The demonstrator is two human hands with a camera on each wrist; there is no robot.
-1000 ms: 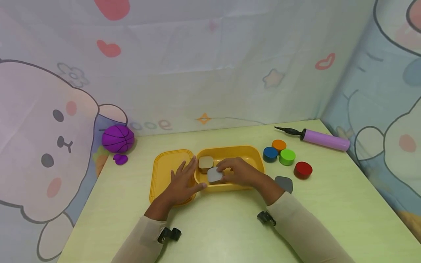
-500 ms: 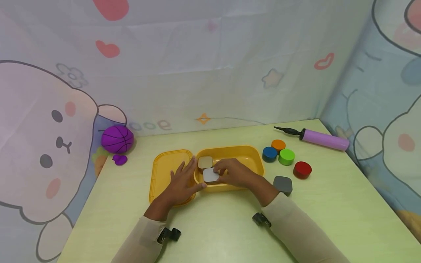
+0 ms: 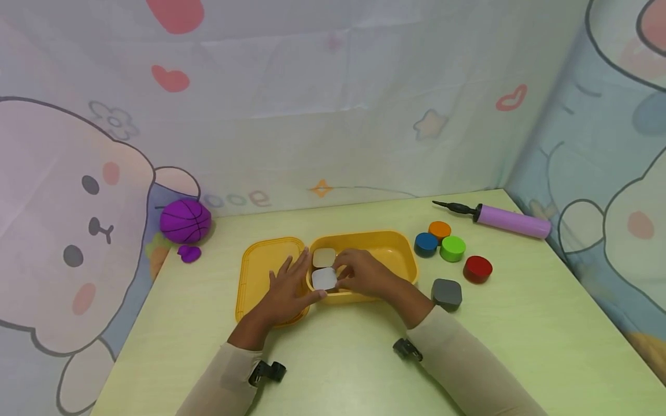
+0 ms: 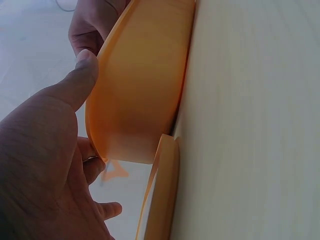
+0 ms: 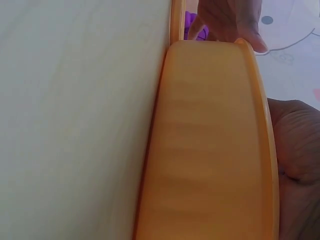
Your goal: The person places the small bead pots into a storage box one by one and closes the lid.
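Observation:
A yellow box (image 3: 387,238) stands on the table, its left end beside a flat yellow lid (image 3: 258,268). My left hand (image 3: 286,294) spreads over the lid's right side, thumb and fingertips resting at the box's left rim. In the left wrist view, the left thumb (image 4: 86,62) lies on the rim. My right hand (image 3: 366,274) reaches into the box and pinches a white rounded-square block (image 3: 324,278) at its right side, in the near left corner. Just behind that block sits a beige rounded-square block (image 3: 324,258). In the right wrist view, the box wall hides the right fingertips.
Right of the box stand a dark grey rounded-square block (image 3: 446,294) and round blocks in blue (image 3: 426,245), orange (image 3: 440,230), green (image 3: 452,248) and red (image 3: 477,269). A purple hand pump (image 3: 512,221) lies behind them. At back left are a purple ball (image 3: 185,222) and a small purple duck (image 3: 189,253).
My right hand has moved left inside the box with the white block, bringing it to the left end in front of the beige block. The left hand has stayed in place.

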